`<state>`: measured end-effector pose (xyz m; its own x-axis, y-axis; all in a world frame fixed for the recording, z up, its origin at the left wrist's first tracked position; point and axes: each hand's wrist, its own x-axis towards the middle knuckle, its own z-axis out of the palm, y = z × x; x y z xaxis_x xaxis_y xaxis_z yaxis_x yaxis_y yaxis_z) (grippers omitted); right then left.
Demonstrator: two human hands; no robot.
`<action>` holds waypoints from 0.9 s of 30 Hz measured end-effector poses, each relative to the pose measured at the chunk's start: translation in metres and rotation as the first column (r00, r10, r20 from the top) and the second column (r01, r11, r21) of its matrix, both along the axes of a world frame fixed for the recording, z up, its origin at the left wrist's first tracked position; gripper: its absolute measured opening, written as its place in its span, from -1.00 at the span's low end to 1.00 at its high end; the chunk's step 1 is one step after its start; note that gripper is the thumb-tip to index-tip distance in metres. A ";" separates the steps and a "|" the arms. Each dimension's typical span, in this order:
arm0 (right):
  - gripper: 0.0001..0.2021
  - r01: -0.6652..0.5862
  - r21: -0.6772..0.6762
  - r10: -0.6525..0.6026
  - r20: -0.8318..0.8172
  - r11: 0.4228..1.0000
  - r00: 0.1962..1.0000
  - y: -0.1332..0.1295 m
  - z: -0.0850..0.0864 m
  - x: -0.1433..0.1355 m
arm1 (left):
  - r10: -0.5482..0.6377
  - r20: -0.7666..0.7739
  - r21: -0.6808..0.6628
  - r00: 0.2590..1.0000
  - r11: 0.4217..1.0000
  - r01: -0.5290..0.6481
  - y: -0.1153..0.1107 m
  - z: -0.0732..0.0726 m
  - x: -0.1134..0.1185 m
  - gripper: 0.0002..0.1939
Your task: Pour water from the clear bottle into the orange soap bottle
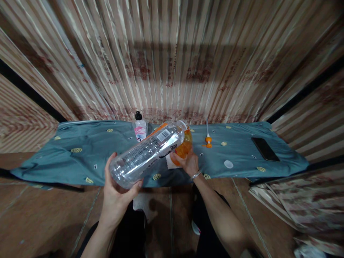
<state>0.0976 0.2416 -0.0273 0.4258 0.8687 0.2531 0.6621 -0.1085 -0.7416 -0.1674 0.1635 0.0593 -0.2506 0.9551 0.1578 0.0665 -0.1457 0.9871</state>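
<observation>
My left hand (119, 195) is wrapped round the base of a large clear plastic bottle (146, 154). The bottle tilts up to the right, its neck over the mouth of an orange bottle (184, 146). Whether the two mouths touch I cannot tell. Around the side of the orange bottle my right hand (189, 163) is closed, a bracelet on its wrist. A white paper (172, 163) lies partly hidden under the orange bottle. To the right rests an orange pump head (208, 140) with a pale tube.
A small clear bottle (140, 129) with a black cap and pink label stands at the back. On the right lie a round white cap (228, 164) and a black phone (265, 149). A teal patterned cloth (104, 157) covers the table; striped curtains (172, 64) hang behind.
</observation>
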 end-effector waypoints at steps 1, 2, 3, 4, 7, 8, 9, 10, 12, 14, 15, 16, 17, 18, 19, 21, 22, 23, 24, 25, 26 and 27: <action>-0.25 0.000 -0.003 0.000 -0.008 1.000 1.000 0.000 0.000 0.000 | -0.011 -0.020 -0.004 1.000 1.000 0.011 0.000 -0.001 -0.002 0.25; -0.25 0.003 -0.005 -0.003 -0.016 1.000 1.000 0.000 0.001 -0.001 | -0.023 -0.021 -0.012 0.999 1.000 0.023 0.000 -0.001 -0.003 0.27; -0.25 0.007 -0.007 -0.007 -0.024 1.000 1.000 0.000 0.001 -0.001 | -0.034 -0.014 -0.023 0.999 0.999 0.034 0.000 -0.001 -0.003 0.28; -0.24 0.011 -0.009 -0.011 -0.030 1.000 0.999 0.000 0.002 -0.001 | -0.039 -0.003 -0.030 0.999 0.999 0.039 -0.001 -0.001 -0.002 0.29; -0.22 0.013 -0.022 -0.013 -0.038 1.000 0.999 -0.001 0.004 -0.002 | -0.010 0.010 -0.019 1.000 1.000 0.010 -0.006 0.003 0.004 0.25; -0.22 0.010 -0.028 -0.011 -0.040 1.000 0.999 -0.001 0.004 -0.002 | 0.004 0.013 -0.012 1.000 1.000 -0.004 -0.007 0.005 0.006 0.23; -0.22 0.008 -0.034 -0.009 -0.042 0.999 0.999 -0.001 0.005 -0.002 | 0.012 0.013 -0.009 1.000 1.000 -0.011 -0.009 0.006 0.009 0.23; -0.21 0.007 -0.040 -0.009 -0.042 0.999 0.999 -0.001 0.006 -0.002 | 0.018 0.011 -0.006 1.000 1.000 -0.018 -0.009 0.006 0.010 0.23; -0.20 0.007 -0.043 -0.008 -0.038 0.999 0.999 -0.001 0.006 -0.002 | 0.025 -0.008 0.003 1.000 1.000 -0.025 -0.009 0.005 0.011 0.23; -0.21 0.004 -0.040 -0.005 -0.033 0.999 0.999 0.000 0.006 -0.002 | 0.046 -0.050 0.034 0.998 0.998 -0.045 -0.007 0.002 0.009 0.21; -0.21 0.002 -0.040 -0.004 -0.033 0.999 0.999 0.000 0.006 -0.002 | 0.060 -0.074 0.054 0.995 0.997 -0.056 -0.006 0.001 0.008 0.20; -0.22 0.003 -0.043 -0.004 -0.034 0.999 0.999 0.000 0.006 -0.002 | 0.072 -0.098 0.073 0.993 0.995 -0.065 -0.005 -0.001 0.007 0.19; -0.22 0.005 -0.048 -0.006 -0.033 0.999 0.999 0.000 0.006 -0.002 | 0.081 -0.116 0.089 0.990 0.993 -0.071 -0.004 -0.002 0.006 0.18; -0.22 0.007 -0.051 -0.008 -0.033 0.999 0.999 0.000 0.006 -0.002 | 0.087 -0.129 0.101 0.988 0.992 -0.074 -0.003 -0.002 0.005 0.17; -0.21 0.007 -0.051 -0.009 -0.031 0.999 0.999 0.000 0.006 -0.002 | 0.089 -0.140 0.106 0.986 0.992 -0.074 -0.003 -0.001 0.005 0.16; -0.21 0.006 -0.042 -0.007 -0.026 0.999 1.000 -0.001 0.006 -0.003 | 0.087 -0.159 0.100 0.983 0.992 -0.072 -0.004 0.001 0.005 0.15; -0.20 0.006 -0.038 -0.007 -0.023 0.999 1.000 -0.001 0.007 -0.003 | 0.089 -0.164 0.096 0.982 0.993 -0.073 -0.004 0.002 0.005 0.14; -0.20 0.008 -0.039 -0.009 -0.020 0.999 1.000 -0.001 0.007 -0.003 | 0.091 -0.168 0.093 0.982 0.993 -0.076 -0.005 0.003 0.005 0.14; -0.20 0.010 -0.045 -0.011 -0.016 0.999 1.000 -0.001 0.008 -0.003 | 0.094 -0.170 0.092 0.981 0.993 -0.079 -0.006 0.005 0.006 0.14; -0.21 0.012 -0.052 -0.012 -0.012 0.999 1.000 -0.001 0.008 -0.003 | 0.097 -0.172 0.095 0.980 0.992 -0.082 -0.006 0.006 0.006 0.13; -0.21 0.013 -0.059 -0.014 -0.010 0.998 1.000 -0.001 0.008 -0.003 | 0.102 -0.173 0.102 0.980 0.991 -0.085 -0.006 0.008 0.006 0.13; -0.22 0.014 -0.061 -0.014 -0.009 0.998 1.000 -0.001 0.007 -0.003 | 0.103 -0.177 0.105 0.979 0.991 -0.085 -0.006 0.009 0.006 0.13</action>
